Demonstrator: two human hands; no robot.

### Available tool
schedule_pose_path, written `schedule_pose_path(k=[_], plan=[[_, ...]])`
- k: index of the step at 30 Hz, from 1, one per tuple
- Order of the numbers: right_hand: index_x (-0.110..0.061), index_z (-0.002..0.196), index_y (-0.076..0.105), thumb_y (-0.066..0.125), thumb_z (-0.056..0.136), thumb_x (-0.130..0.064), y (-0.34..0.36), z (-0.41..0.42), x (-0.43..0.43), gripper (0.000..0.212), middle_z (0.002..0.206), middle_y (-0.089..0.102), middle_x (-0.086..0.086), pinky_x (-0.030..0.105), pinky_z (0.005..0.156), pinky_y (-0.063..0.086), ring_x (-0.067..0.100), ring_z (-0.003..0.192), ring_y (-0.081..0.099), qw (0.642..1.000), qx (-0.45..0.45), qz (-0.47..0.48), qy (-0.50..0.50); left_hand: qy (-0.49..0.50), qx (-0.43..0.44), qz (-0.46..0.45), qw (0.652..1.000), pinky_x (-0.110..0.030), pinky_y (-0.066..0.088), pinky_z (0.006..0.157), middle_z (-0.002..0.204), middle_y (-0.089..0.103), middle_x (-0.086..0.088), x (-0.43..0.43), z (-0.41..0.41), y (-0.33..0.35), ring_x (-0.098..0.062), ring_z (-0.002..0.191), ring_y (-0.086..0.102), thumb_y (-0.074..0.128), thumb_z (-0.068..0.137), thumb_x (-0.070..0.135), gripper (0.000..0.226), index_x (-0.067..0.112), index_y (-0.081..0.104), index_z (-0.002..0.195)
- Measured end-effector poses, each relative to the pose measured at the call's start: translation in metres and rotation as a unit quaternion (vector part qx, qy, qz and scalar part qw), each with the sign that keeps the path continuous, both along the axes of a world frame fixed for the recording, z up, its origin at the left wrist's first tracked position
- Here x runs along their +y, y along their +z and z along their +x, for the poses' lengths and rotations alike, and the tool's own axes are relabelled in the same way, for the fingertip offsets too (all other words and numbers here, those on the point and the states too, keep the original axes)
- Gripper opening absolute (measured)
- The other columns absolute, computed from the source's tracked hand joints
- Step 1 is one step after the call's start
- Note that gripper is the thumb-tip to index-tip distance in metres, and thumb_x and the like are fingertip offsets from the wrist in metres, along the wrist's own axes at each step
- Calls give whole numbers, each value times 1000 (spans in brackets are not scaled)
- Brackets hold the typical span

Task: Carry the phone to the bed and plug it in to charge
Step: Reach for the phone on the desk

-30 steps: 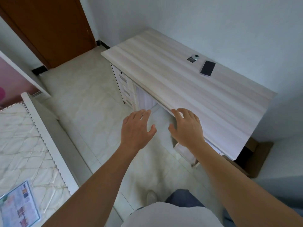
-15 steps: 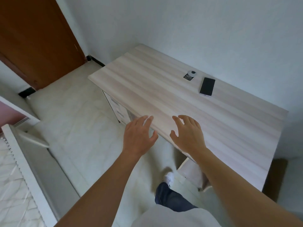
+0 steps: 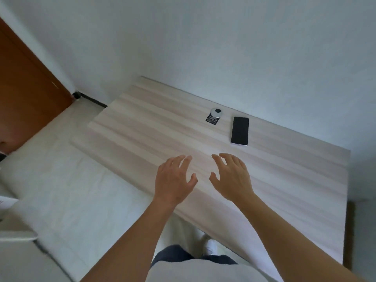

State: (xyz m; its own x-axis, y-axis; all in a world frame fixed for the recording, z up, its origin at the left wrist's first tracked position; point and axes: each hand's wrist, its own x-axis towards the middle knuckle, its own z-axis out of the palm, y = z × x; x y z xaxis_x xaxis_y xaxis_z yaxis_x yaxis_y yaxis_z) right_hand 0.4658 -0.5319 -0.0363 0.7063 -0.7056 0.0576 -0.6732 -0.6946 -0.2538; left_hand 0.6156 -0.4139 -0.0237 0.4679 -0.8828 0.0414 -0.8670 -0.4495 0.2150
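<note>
Nearest the camera, both forearms reach out over the front edge of the table (image 3: 142, 139). The left hand (image 3: 175, 180) and the right hand (image 3: 232, 178) hover palm-down side by side, fingers spread; each grip is apart and holds nothing. Neither hand touches the tabletop, as far as can be told.

Beyond the right hand, apart from its fingertips, lies the phone (image 3: 240, 130). It is a flat black slab, screen up and dark, with a thin pale edge showing along its near end. It lies flat on the wood, its long side running roughly away from the person, close to the back wall.

Just left of the phone, not touching it, sit a small white round object with a dark centre (image 3: 216, 111) and a black card printed "100%" (image 3: 212, 119); what they are is unclear.

The risks, as I judge them: a thin phone lying flush on smooth wood gives little edge to pinch, so a hurried grab could slide it toward the wall or let it slip. A reach drifting left could knock the card and round object. No charging cable or bed is in view.
</note>
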Motion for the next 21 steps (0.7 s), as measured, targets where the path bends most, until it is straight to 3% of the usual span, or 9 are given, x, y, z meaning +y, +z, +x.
schedule_pose_path(k=[8,14,18,21], plan=[[-16,130,58,66,83,-37,-18,-15,-46,52,128,64,11,49,103,48,32,118,60,991,25,21,-133,-110,29,29,993,-45,51,98,134,63,-3,-80,18,-17,-24,122,58,43,86,48,59,20,56,136],[-15,124,63,71,76,-32,-26,-20,-61,51,119,68,11,47,97,51,32,109,64,971,28,27,-237,-185,47,39,981,-44,55,85,123,70,-6,-131,40,-38,-28,108,66,46,82,47,57,17,65,126],[-15,126,61,69,79,-34,-34,-17,-71,52,122,66,11,46,98,50,30,111,63,961,45,33,-270,-234,35,63,970,-43,56,84,125,68,-4,-160,57,-57,-27,109,66,62,83,46,52,18,64,127],[-15,128,59,68,80,-35,-42,-10,-83,52,123,66,11,46,98,50,30,113,62,957,55,36,-282,-244,50,84,965,-43,56,81,124,69,-4,-181,69,-72,-28,107,67,61,80,49,55,18,65,125]])
